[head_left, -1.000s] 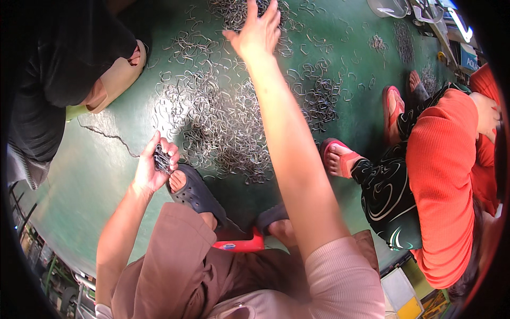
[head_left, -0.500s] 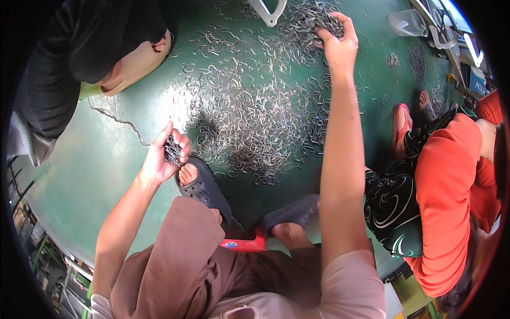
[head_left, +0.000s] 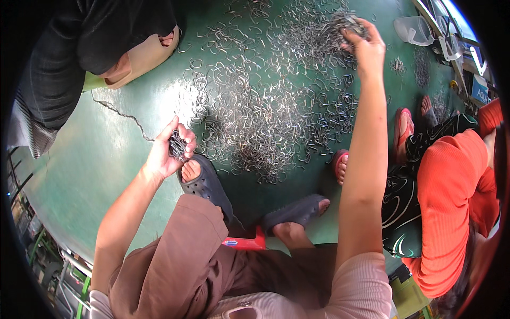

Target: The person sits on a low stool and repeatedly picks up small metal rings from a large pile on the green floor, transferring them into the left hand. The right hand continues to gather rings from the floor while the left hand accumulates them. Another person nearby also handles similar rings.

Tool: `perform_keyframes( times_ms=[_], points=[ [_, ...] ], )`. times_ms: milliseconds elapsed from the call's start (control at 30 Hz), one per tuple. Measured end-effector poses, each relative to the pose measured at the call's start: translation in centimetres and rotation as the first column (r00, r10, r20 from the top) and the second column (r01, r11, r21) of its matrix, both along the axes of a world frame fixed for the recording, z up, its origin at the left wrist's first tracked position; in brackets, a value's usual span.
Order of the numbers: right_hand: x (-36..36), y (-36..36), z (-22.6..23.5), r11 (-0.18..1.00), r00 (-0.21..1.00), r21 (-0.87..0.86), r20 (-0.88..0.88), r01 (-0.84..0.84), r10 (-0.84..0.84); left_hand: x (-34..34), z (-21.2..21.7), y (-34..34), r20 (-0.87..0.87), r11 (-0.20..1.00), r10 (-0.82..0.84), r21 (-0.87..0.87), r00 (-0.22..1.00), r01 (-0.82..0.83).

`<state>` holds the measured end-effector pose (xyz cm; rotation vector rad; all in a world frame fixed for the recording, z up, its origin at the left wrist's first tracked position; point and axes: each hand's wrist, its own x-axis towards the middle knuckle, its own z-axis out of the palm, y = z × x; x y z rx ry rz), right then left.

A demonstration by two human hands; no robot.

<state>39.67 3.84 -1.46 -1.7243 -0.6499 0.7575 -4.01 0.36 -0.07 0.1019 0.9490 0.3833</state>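
Note:
Small bent wire hooks lie scattered in a wide, loose layer over the green floor ahead of me. My left hand is closed round a bunch of wire hooks, held above the floor by my left sandal. Stretched far out to the right, my right hand curves its thumb and fingers round a thick clump of wire hooks at the far right edge of the spread. The clump is slightly blurred, and whether it still touches the floor I cannot tell.
My dark clogs stand at the near edge of the hooks, with a red stool below me. A person in orange sits at right; another in dark clothes is at upper left. A clear plastic tub stands at far right.
My right hand has moved right with its clump, and more hooks lie spread to its left. A white bracket-shaped piece at the top has left view. My left hand keeps its bunch.

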Motion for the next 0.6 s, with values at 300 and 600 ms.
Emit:
perform_keyframes(
  times_ms=[300,600],
  points=[
    [1.0,-3.1,-3.6,0.951,0.726,-0.191,0.686,0.242,-0.047,-0.2,-0.2,0.3,-0.006,1.0,0.03,-0.007,1.0,-0.03],
    [-11.8,-5.3,-9.1,0.951,0.58,-0.274,0.755,-0.145,0.306,1.4,1.1,0.3,-0.148,1.0,-0.02,0.019,0.989,0.023]
  ],
)
